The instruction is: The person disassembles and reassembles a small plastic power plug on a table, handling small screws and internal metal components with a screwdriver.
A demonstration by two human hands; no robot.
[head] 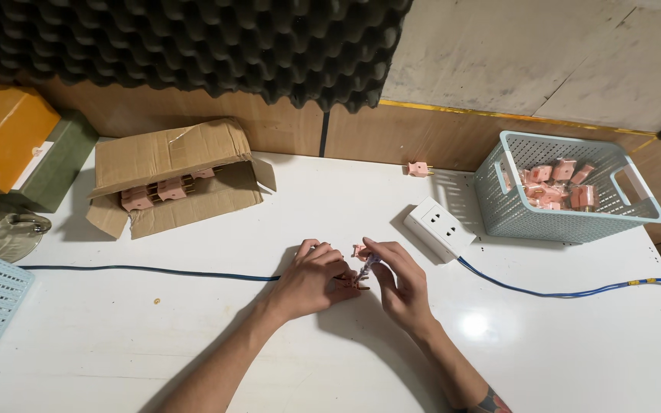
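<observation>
- Here our left hand (311, 277) pinches a pink plug (355, 252) just before the white socket block (439, 227), steadying it.
- Our right hand (398, 281) pinches what is probably a small screwdriver (366, 269) against it.

A small assembly workshop: a white counter (154, 336), acoustic foam (193, 46) on the wall, a cardboard box (170, 157) and basket (568, 222) of pink plugs.
</observation>
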